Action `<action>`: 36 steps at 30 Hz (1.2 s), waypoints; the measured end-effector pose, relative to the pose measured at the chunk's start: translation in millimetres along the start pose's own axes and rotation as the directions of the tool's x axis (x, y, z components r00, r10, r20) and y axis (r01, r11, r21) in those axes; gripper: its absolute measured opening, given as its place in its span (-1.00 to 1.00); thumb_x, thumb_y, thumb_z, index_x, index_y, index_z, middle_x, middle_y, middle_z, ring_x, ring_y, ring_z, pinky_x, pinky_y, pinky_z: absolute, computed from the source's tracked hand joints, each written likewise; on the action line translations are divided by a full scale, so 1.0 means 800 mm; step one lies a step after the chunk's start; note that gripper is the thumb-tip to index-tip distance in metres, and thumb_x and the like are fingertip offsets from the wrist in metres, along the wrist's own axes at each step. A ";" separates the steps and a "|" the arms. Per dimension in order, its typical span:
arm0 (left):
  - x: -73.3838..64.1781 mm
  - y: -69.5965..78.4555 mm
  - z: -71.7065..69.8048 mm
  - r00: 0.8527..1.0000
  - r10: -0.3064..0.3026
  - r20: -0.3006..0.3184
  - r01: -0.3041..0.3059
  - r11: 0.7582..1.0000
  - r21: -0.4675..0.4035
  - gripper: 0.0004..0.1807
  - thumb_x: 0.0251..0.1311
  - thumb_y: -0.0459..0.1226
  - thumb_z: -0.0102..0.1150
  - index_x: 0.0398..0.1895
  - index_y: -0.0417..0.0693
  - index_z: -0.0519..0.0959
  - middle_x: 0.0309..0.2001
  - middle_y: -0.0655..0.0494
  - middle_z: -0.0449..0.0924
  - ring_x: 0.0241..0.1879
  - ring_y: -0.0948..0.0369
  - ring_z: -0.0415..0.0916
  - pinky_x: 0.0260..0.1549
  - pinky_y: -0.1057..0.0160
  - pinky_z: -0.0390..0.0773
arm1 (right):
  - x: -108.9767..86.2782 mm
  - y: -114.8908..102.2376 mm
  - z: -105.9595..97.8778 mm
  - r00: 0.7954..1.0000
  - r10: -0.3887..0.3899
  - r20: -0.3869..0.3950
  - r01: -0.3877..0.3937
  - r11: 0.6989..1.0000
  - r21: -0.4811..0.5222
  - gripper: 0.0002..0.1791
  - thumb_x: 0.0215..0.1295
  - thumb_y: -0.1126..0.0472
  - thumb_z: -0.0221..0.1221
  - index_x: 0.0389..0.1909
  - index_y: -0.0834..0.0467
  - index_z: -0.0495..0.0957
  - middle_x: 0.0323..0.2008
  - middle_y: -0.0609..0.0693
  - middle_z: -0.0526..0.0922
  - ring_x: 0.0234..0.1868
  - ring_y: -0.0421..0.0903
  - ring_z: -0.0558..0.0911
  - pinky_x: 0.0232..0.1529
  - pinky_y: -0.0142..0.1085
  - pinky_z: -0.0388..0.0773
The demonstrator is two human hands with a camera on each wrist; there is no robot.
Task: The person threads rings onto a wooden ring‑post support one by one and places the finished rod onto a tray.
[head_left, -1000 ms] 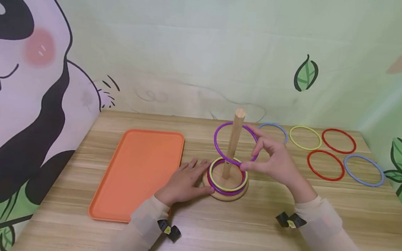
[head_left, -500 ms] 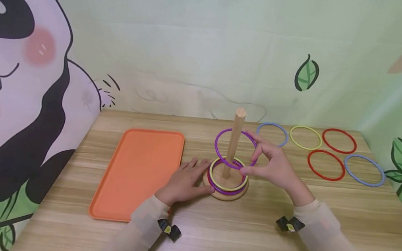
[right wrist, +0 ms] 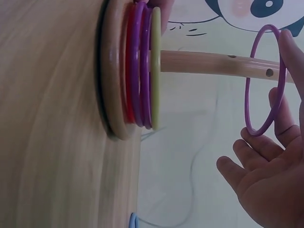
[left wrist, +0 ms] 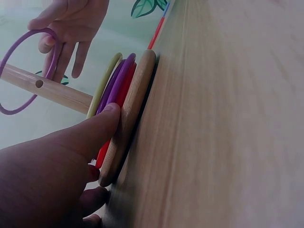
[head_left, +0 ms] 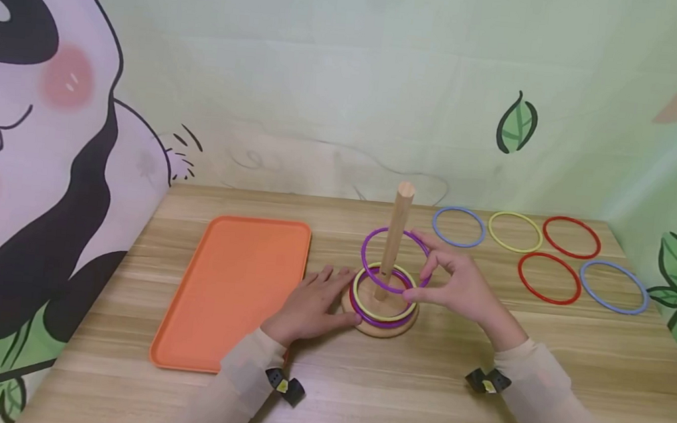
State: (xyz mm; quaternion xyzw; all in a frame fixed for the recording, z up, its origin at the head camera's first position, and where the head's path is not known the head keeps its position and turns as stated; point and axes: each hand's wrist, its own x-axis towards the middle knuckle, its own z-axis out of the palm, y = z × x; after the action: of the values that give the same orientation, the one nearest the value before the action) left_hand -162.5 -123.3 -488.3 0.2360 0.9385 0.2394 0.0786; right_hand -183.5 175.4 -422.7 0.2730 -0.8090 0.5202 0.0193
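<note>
In the head view, my right hand (head_left: pixel 459 286) pinches a purple ring (head_left: pixel 363 250) by its right side, between thumb and fingers. That ring encircles the wooden peg (head_left: pixel 396 233), tilted in the head view and held above the stack; the right wrist view shows the ring (right wrist: pixel 247 102) around the upper peg. Lower down, a yellow ring (right wrist: pixel 156 71) tops two purple rings and a red ring (right wrist: pixel 129 71) on the round wooden base (head_left: pixel 381 331). My left hand (head_left: pixel 308 310) lies with fingers extended at the base's left side, its thumb touching the stacked rings' edge.
An orange tray (head_left: pixel 228 296) lies left of the base, partly under my left forearm. At the back right of the table lie several loose rings, among them a blue ring (head_left: pixel 458 245), a yellow ring (head_left: pixel 489 228) and a red ring (head_left: pixel 519 267).
My right hand has lowered the purple ring along the peg, from near its upper part toward the stack. The left hand has stayed at the base.
</note>
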 end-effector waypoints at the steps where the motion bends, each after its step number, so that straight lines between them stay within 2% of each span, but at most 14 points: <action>1: 0.000 0.000 0.000 1.000 -0.001 0.003 0.001 1.000 0.000 -0.01 0.35 0.30 0.21 0.70 0.10 0.16 0.64 -0.02 0.17 0.65 -0.16 -0.06 0.60 -0.20 -0.03 | 0.000 0.001 0.001 1.000 0.003 0.004 -0.003 1.000 -0.011 -0.60 -0.10 0.31 0.68 -0.52 0.11 0.56 0.47 0.23 0.46 0.56 0.25 0.32 0.55 0.25 0.13; 12: -0.001 0.000 -0.001 1.000 -0.003 0.009 0.003 1.000 -0.005 -0.01 0.35 0.31 0.20 0.70 0.09 0.16 0.64 -0.02 0.16 0.66 -0.15 -0.07 0.60 -0.19 -0.06 | -0.006 0.001 0.008 0.997 0.080 0.019 -0.078 0.994 -0.081 -0.61 -0.11 0.13 0.71 -0.53 0.05 0.62 0.49 0.14 0.46 0.55 0.27 0.32 0.55 0.27 0.13; 21: -0.001 -0.001 0.000 1.000 -0.002 0.004 0.002 1.000 0.004 -0.01 0.35 0.31 0.19 0.70 0.08 0.16 0.64 -0.01 0.16 0.66 -0.13 -0.07 0.60 -0.18 -0.06 | -0.006 0.012 0.011 0.994 0.088 0.068 -0.081 0.991 -0.109 -0.63 -0.13 0.11 0.72 -0.59 -0.01 0.63 0.45 0.22 0.49 0.51 0.30 0.38 0.51 0.26 0.23; 36: -0.001 0.000 0.000 1.000 -0.010 0.005 0.010 1.000 -0.004 -0.01 0.34 0.32 0.19 0.70 0.10 0.17 0.64 0.01 0.15 0.66 -0.12 -0.09 0.61 -0.17 -0.08 | -0.008 0.017 0.018 0.985 0.109 0.132 -0.091 0.986 -0.137 -0.64 -0.10 0.03 0.71 -0.62 -0.07 0.64 0.47 0.15 0.47 0.53 0.27 0.36 0.53 0.20 0.22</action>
State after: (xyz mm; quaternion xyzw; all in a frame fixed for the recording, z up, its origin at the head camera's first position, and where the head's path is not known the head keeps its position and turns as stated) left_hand -161.8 -124.0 -488.0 0.2317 0.9391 0.2402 0.0825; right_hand -180.8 170.0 -442.4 0.2659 -0.8534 0.4460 -0.0456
